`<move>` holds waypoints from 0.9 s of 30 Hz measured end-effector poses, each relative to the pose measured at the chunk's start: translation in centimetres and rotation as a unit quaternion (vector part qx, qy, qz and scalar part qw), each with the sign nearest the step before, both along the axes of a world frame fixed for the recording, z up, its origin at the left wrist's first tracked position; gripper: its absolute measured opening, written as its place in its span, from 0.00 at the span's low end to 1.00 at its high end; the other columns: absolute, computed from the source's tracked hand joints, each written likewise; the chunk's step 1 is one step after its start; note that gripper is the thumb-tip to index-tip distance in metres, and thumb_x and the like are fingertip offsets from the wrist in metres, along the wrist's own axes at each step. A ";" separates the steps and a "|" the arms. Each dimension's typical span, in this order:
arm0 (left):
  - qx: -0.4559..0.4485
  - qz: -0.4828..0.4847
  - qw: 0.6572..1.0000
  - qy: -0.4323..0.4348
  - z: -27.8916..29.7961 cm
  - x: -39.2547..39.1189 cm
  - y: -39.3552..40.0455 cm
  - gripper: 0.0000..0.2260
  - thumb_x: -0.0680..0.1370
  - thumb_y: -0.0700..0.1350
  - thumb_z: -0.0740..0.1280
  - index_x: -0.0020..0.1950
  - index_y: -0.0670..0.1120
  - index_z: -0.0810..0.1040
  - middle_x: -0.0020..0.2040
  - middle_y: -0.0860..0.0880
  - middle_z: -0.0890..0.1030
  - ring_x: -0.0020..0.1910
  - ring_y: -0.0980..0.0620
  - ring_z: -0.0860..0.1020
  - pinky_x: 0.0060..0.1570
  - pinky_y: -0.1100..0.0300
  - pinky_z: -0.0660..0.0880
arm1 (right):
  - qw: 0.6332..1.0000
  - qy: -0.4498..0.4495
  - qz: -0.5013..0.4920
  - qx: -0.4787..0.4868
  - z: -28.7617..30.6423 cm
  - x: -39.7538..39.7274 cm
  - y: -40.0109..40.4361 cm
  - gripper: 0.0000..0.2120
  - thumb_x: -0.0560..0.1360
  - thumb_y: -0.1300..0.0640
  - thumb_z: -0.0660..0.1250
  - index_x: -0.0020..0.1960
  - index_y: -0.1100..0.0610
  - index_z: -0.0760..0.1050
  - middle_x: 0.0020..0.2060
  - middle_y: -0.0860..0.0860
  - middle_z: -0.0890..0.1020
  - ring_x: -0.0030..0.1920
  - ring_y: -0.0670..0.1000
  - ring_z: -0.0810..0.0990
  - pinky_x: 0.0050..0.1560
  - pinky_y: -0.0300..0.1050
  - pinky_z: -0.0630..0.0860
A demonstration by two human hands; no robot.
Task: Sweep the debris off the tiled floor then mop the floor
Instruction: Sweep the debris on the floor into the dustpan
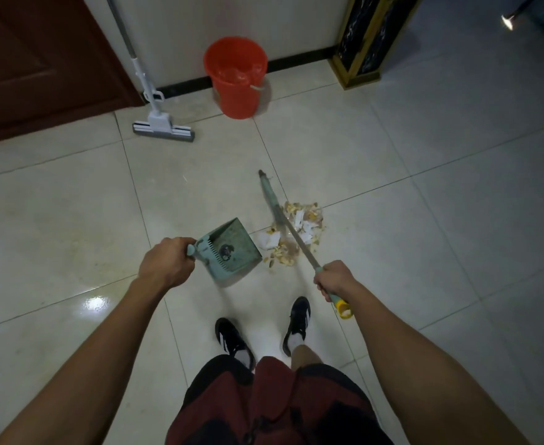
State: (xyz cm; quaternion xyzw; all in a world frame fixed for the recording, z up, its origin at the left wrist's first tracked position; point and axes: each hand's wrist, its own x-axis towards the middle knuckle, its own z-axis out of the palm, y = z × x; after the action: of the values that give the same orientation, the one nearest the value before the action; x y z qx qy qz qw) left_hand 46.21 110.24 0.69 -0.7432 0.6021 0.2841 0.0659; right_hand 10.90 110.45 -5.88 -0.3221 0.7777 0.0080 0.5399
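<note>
A pile of debris point(299, 232), paper scraps and yellowish peels, lies on the pale tiled floor point(424, 194). My left hand point(166, 263) grips the handle of a teal dustpan point(235, 248) whose open edge sits just left of the pile. My right hand point(336, 279) grips the broom point(283, 220) near its yellow-capped handle end; the shaft crosses above the pile and its head reaches the floor beyond it. A sponge mop point(163, 125) leans on the far wall, with an orange bucket point(236, 77) to its right.
A dark red door point(33, 59) fills the far left. A black and gold cabinet point(370, 40) stands at the far right wall. My feet in black shoes point(232, 340) stand just behind the dustpan and pile. Open tiles spread to the right.
</note>
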 end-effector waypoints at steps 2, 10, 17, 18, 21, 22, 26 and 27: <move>0.007 0.002 1.000 -0.007 -0.2 -1.6 -0.7 0.13 0.78 0.43 0.66 0.57 0.57 0.83 0.49 0.45 0.84 0.43 0.44 0.78 0.43 0.53 0.77 | 1.000 0.014 0.023 -0.014 -0.8 -1.8 -0.4 0.07 0.70 0.66 0.64 0.47 0.68 0.77 0.36 0.63 0.81 0.26 0.56 0.77 0.27 0.43 0.75; 0.041 0.027 0.997 -0.052 -1.3 -7.3 -3.5 0.13 0.77 0.42 0.66 0.57 0.57 0.83 0.49 0.45 0.82 0.44 0.43 0.78 0.43 0.54 0.75 | 0.979 0.134 0.146 -0.052 -2.7 -10.8 -6.1 0.15 0.73 0.62 0.64 0.59 0.62 0.74 0.50 0.59 0.79 0.42 0.60 0.82 0.40 0.53 0.83; 0.049 0.026 0.994 -0.091 -2.6 -9.1 -5.9 0.16 0.77 0.43 0.68 0.63 0.57 0.82 0.55 0.42 0.83 0.51 0.38 0.80 0.48 0.51 0.77 | 0.963 0.180 0.197 -0.041 -4.2 -17.2 -10.0 0.19 0.74 0.61 0.63 0.64 0.61 0.72 0.55 0.60 0.79 0.47 0.60 0.81 0.45 0.49 0.82; 0.051 0.026 0.994 -0.096 -2.7 -9.1 -6.3 0.16 0.77 0.43 0.68 0.63 0.56 0.82 0.55 0.41 0.83 0.52 0.38 0.80 0.49 0.50 0.77 | 0.963 0.178 0.201 -0.031 -4.4 -17.5 -10.1 0.18 0.75 0.60 0.63 0.64 0.62 0.73 0.55 0.60 0.79 0.47 0.60 0.81 0.44 0.47 0.80; 0.057 0.017 0.993 -0.100 -3.1 -9.1 -7.3 0.16 0.77 0.43 0.68 0.64 0.55 0.82 0.55 0.42 0.83 0.51 0.39 0.80 0.48 0.51 0.77 | 0.960 0.169 0.221 0.000 -4.8 -17.3 -10.0 0.17 0.77 0.60 0.62 0.64 0.64 0.73 0.55 0.61 0.80 0.36 0.55 0.77 0.30 0.41 0.73; 0.055 0.010 0.993 -0.100 -3.2 -9.2 -7.4 0.16 0.77 0.43 0.68 0.64 0.55 0.81 0.55 0.42 0.84 0.50 0.39 0.80 0.48 0.51 0.77 | 0.958 0.166 0.232 0.005 -5.0 -16.9 -9.7 0.17 0.77 0.60 0.62 0.65 0.65 0.72 0.54 0.61 0.80 0.33 0.53 0.75 0.27 0.40 0.71; 0.052 -0.015 0.993 -0.102 -3.3 -9.9 -7.8 0.17 0.77 0.44 0.67 0.64 0.58 0.81 0.55 0.43 0.84 0.51 0.39 0.81 0.48 0.51 0.78 | 0.955 0.148 0.257 0.026 -5.5 -14.2 -7.4 0.19 0.77 0.61 0.62 0.67 0.63 0.71 0.57 0.60 0.79 0.45 0.57 0.80 0.34 0.41 0.74; 0.049 -0.019 0.993 -0.102 -3.3 -10.0 -7.8 0.17 0.77 0.45 0.67 0.64 0.58 0.81 0.55 0.43 0.84 0.52 0.39 0.81 0.48 0.51 0.78 | 0.956 0.140 0.257 0.028 -5.6 -13.4 -6.7 0.19 0.77 0.60 0.62 0.67 0.62 0.71 0.58 0.59 0.79 0.50 0.58 0.81 0.37 0.42 0.75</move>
State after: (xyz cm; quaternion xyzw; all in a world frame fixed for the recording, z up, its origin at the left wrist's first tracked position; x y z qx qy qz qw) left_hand 36.20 102.44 -2.59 -0.7529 0.5914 0.2348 0.1684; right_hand -2.54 103.75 -11.49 -0.4918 0.7356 0.2132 0.4142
